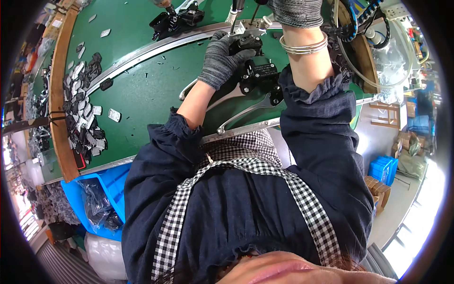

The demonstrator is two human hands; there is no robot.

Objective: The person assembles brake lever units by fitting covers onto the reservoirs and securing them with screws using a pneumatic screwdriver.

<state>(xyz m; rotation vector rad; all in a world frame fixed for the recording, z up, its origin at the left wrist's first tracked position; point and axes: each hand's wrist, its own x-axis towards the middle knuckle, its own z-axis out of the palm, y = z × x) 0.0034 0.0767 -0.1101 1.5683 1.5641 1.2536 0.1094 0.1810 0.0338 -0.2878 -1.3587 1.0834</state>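
My left hand [218, 64], in a grey knit glove, is closed around a black brake lever housing [248, 44]. It holds the housing against a small silver metal fixture [244, 29] at the back of the green bench. My right hand [298, 12], gloved alike, is at the top edge just right of the fixture; its fingers are cut off there. A thin dark shaft [255, 13] points down at the fixture beside that hand. Between my forearms lie silver brake levers [246, 113] with black housings [264, 70].
Small silver and black plates [85, 113] are heaped along a wooden rail [57, 94] at the left. A metal strip [156, 48] crosses the green bench [142, 102]. More black lever assemblies [177, 21] sit beyond it. Hoses [354, 71] hang at the right; a blue bin [111, 189] stands lower left.
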